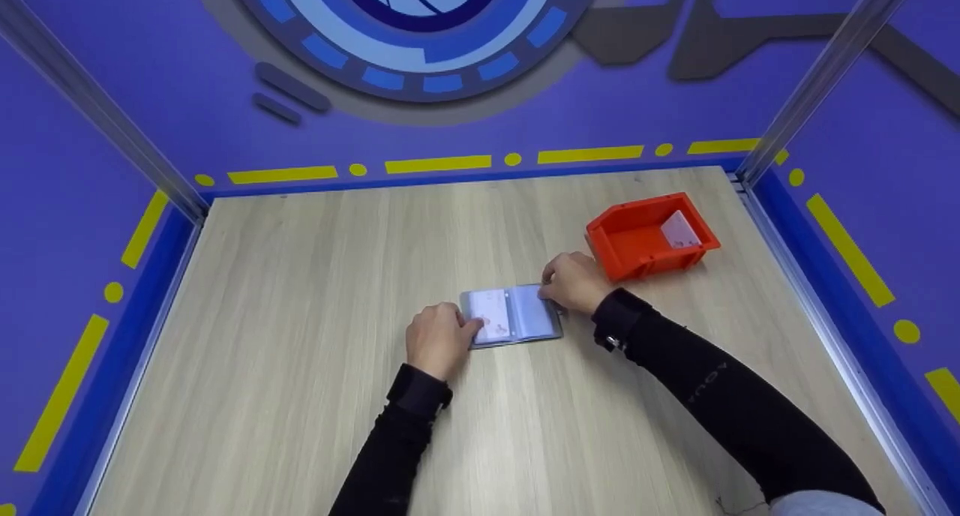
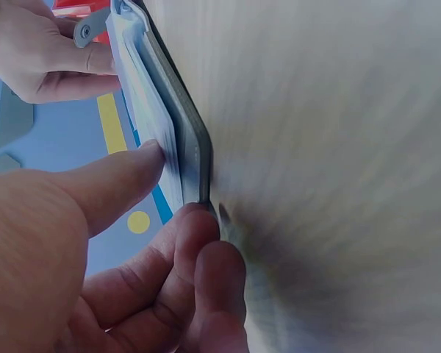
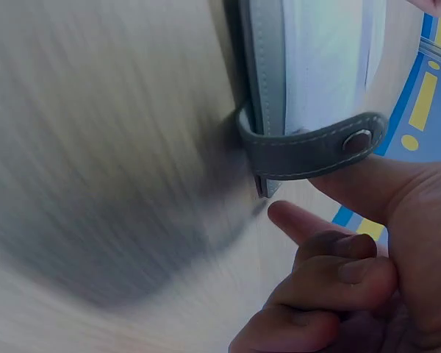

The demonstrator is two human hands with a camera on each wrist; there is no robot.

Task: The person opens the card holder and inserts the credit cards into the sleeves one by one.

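Note:
A small grey card holder with clear sleeves and stitched edges lies spread out on the table. A pale printed card shows in its left sleeve; the right sleeve looks bluish and clear. My left hand pinches the holder's left edge, thumb on the sleeves and curled fingers at the cover's edge. At the far right corner, my right hand grips the holder between thumb and forefinger, its other fingers curled. The holder's snap strap sticks out beside the right thumb, partly covering it in the right wrist view.
An orange-red open bin stands behind my right hand, with a pale card leaning inside at its right end. Blue-purple panels with yellow marks enclose the wooden table at the back and sides.

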